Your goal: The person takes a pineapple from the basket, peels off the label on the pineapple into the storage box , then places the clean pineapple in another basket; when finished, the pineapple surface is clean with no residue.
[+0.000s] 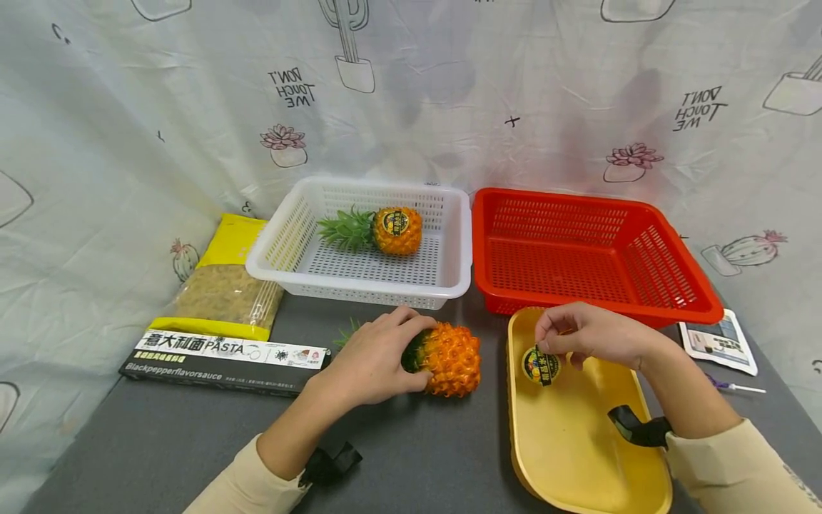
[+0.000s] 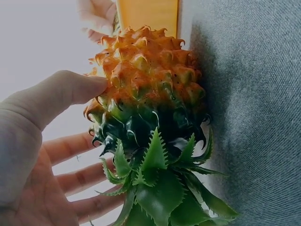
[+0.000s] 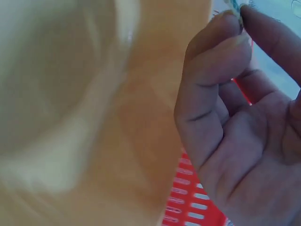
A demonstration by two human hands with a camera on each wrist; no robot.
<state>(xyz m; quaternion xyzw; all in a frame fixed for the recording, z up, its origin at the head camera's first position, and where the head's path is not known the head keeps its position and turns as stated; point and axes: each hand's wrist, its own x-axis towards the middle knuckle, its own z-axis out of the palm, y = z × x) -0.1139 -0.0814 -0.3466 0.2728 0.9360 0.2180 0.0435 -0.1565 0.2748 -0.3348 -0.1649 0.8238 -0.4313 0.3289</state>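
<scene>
My left hand (image 1: 379,353) grips a small orange pineapple (image 1: 452,360) lying on its side on the dark grey table. In the left wrist view the thumb presses the orange spiky skin, while the other fingers reach behind the fruit near its green leaves (image 2: 157,188). Between thumb and fingertip, my right hand (image 1: 591,332) pinches a round black-and-gold sticker (image 1: 541,366) above the yellow tray (image 1: 578,450). Only a sliver of that sticker (image 3: 234,5) shows in the right wrist view.
Behind stand a white basket (image 1: 359,288) with another stickered pineapple (image 1: 399,232) in it and a red basket (image 1: 597,305). On the left lie a black pasta box (image 1: 218,368) and a yellow bag (image 1: 218,293). A white packet (image 1: 719,346) and thin purple-and-white tool (image 1: 732,386) lie right.
</scene>
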